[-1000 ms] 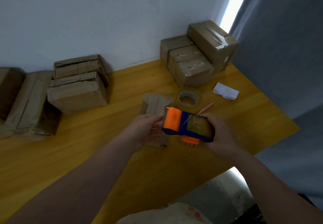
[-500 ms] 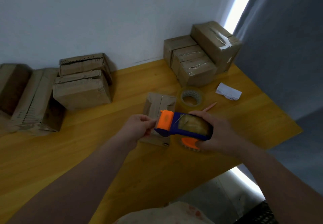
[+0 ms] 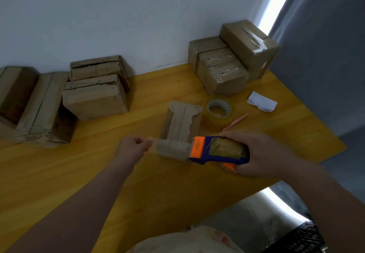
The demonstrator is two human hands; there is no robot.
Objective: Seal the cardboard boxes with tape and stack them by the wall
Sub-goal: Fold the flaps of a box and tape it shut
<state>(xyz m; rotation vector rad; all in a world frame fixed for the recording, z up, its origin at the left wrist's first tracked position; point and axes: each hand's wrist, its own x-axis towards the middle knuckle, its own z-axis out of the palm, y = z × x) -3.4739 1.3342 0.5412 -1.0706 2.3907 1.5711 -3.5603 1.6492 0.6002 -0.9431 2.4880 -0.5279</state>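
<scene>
Clear tape stretched taut over the box so it lands flat. Left hand pinches the loose end, right hand grips the dispenser.

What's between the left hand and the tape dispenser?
A pulled-out strip of clear tape spans from the left hand to the tape dispenser, over the small box, in the head view.

Glossy tape — matt cardboard box
</scene>
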